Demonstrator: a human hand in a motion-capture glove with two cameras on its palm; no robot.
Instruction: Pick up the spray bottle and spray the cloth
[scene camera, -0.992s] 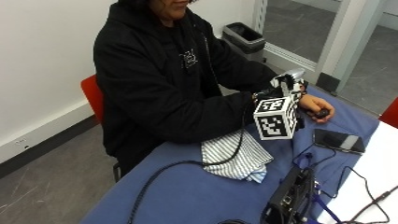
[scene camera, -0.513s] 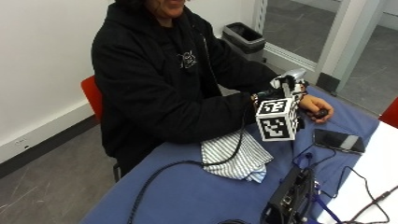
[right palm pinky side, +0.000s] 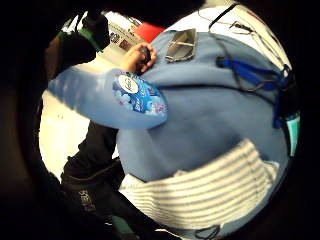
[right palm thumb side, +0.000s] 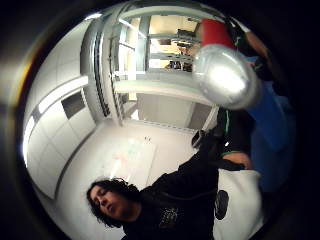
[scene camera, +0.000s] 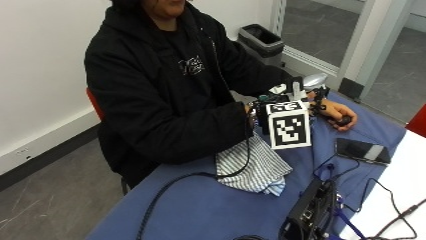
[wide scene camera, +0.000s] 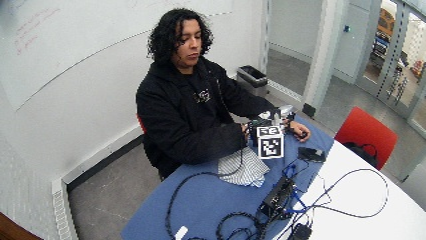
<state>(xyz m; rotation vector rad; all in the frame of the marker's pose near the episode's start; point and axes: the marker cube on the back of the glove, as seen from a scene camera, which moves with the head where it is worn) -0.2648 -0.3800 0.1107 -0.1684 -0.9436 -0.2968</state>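
Outside view: hand (scene camera: 279, 102) apparently gripping spray bottle (right palm pinky side: 107, 97), now tilted at cloth (scene camera: 256, 167) at six o'clock — spray imminent.

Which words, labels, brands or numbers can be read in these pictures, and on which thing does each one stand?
No text reads clearly.
Spray bottle label: blue with a white oval logo, words too blurred to read.
Black hoodie chest print: pale lettering, too small to read.
Whiteboard: faint red marks, not readable.
Phone and striped cloth: no text seen.
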